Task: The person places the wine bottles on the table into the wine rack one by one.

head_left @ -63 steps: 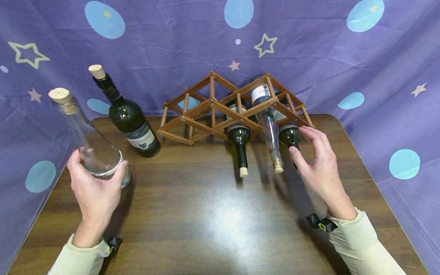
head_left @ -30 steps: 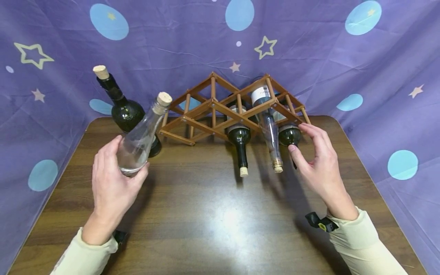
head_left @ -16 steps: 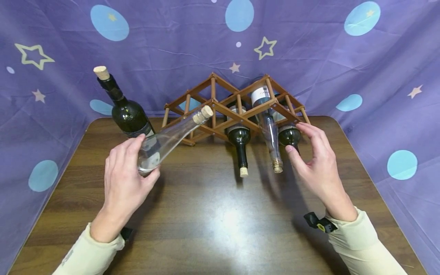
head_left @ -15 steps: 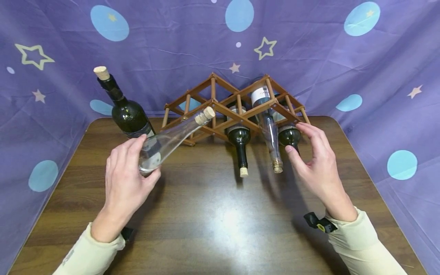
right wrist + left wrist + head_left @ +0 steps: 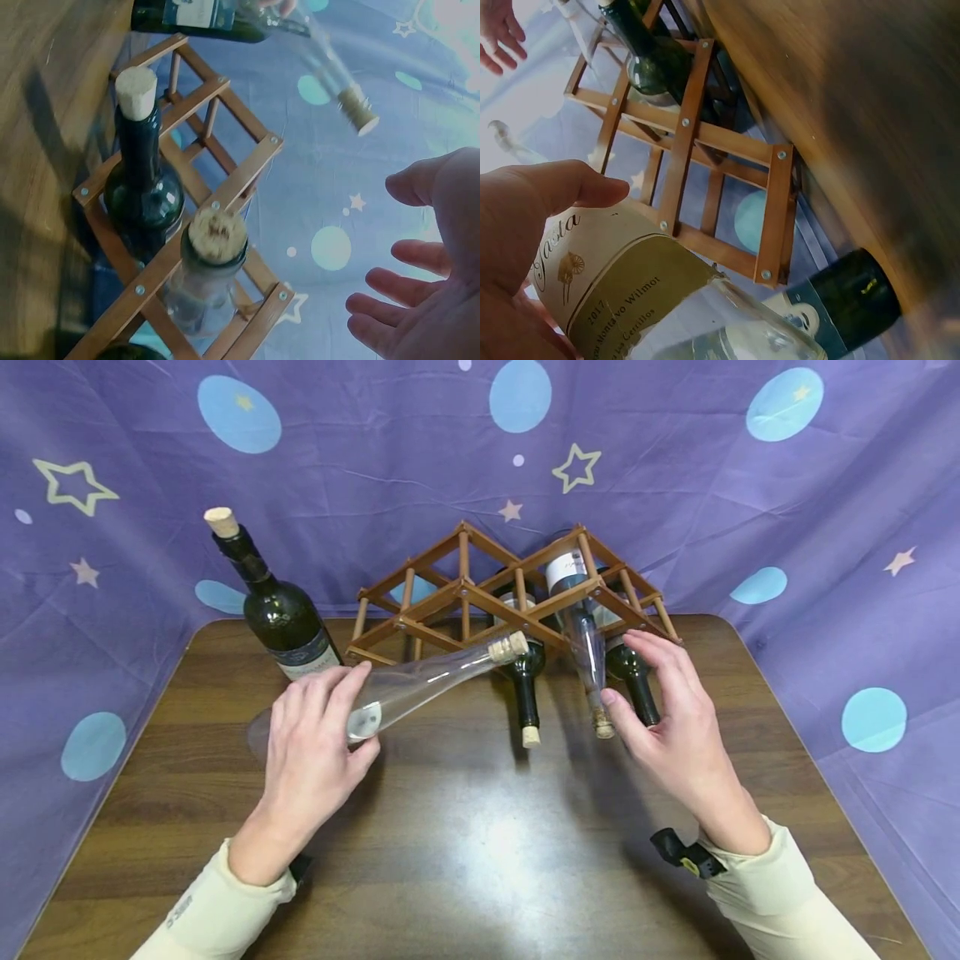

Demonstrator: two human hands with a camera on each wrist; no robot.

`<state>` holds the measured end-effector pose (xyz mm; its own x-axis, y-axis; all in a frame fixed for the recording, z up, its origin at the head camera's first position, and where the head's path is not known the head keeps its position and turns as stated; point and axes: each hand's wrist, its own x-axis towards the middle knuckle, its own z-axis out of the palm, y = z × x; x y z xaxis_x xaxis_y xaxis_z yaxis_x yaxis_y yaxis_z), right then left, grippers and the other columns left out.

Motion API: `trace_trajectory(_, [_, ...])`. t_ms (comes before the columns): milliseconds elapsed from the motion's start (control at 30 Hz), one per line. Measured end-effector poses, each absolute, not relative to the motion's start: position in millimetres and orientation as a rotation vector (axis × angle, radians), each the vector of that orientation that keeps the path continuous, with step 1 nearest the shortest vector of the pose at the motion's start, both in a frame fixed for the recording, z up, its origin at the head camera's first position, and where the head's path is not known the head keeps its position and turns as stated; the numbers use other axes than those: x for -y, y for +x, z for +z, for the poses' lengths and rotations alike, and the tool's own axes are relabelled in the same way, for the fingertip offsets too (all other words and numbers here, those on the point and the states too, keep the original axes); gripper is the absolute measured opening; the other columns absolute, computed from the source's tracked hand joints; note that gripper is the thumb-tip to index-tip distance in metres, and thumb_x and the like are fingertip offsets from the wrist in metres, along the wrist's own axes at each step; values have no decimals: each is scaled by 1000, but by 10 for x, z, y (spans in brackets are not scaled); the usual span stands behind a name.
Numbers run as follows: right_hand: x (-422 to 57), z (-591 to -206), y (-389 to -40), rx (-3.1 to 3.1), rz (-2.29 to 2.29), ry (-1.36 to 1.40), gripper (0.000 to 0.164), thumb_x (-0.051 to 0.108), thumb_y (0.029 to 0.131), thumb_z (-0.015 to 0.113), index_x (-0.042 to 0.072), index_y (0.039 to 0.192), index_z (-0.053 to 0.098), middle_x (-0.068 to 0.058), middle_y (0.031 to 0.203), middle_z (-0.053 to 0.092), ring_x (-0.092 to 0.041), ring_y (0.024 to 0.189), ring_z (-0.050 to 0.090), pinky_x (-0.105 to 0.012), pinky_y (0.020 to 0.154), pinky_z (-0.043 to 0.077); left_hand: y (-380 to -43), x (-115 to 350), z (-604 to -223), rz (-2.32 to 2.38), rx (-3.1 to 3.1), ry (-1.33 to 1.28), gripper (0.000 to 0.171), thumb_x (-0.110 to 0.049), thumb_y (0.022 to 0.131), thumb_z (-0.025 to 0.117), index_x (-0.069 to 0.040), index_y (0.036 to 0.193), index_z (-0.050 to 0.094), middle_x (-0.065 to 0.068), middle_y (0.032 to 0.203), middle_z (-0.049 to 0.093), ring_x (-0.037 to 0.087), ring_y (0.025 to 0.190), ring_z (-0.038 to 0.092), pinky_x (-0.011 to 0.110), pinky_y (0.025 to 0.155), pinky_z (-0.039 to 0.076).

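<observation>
My left hand [image 5: 311, 743] grips a clear glass bottle [image 5: 431, 683] by its body. The bottle lies nearly level above the table, its corked neck to the right and overlapping the rack's front. In the left wrist view, its cream and olive label [image 5: 641, 289] shows beside my thumb. My right hand [image 5: 675, 718] has relaxed, spread fingers and holds nothing; it hovers by the rack's right end. The wooden wine rack [image 5: 463, 553] carries a green bottle [image 5: 527, 689], a clear bottle [image 5: 588, 643] above and a second green bottle [image 5: 636, 681], necks forward.
A corked dark green bottle [image 5: 283, 618] stands upright at the table's back left, left of the rack. The wooden table [image 5: 480, 827] reaches back to a purple curtain [image 5: 420, 435] with stars and blue spots.
My left hand has carried the clear bottle rightward from the table's left side, tipping it from upright to nearly level. My right hand has shifted slightly left.
</observation>
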<state>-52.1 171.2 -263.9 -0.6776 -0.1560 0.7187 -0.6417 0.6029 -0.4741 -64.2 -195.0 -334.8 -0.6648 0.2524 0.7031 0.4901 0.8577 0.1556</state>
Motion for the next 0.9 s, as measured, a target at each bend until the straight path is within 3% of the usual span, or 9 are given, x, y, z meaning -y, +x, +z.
trace_trajectory(267, [-1647, -2668, -519, 2189, 957, 741, 57, -4, 79, 72, -11, 132, 53, -24, 136, 52, -36, 129, 48, -40, 109, 36, -674, 1813, -3360, -352, 2382, -629, 86, -15, 64, 80, -13, 144, 50, 16, 128, 55, 44, 114, 48, 58, 92, 37])
trace_trajectory(467, [-1680, -2798, -611, 2190, 848, 859, 60, 8, 82, 71, -8, 137, 51, -22, 141, 49, -35, 133, 44, -41, 111, 34, -688, 1689, -3373, -348, 2374, -701, 88, -12, 61, 81, -14, 145, 51, 16, 128, 55, 43, 115, 48, 57, 93, 38])
trace_trajectory(633, [-1670, -2873, -660, 2195, 743, 962, 60, 19, 88, 67, -7, 139, 50, -23, 140, 49, -38, 130, 46, -43, 111, 33, -692, 1604, -3375, -317, 2373, -752, 87, -9, 62, 79, -14, 144, 52, 15, 129, 55, 41, 114, 48, 55, 88, 39])
trace_trajectory(900, [-1612, -2932, -618, 2368, 545, 1033, 63, 28, 90, 69, -2, 142, 49, -17, 138, 52, -33, 125, 51, -43, 108, 37, -677, 1499, -3391, -231, 2395, -840, 93, -12, 59, 83, -16, 146, 50, 15, 132, 53, 39, 116, 47, 52, 95, 37])
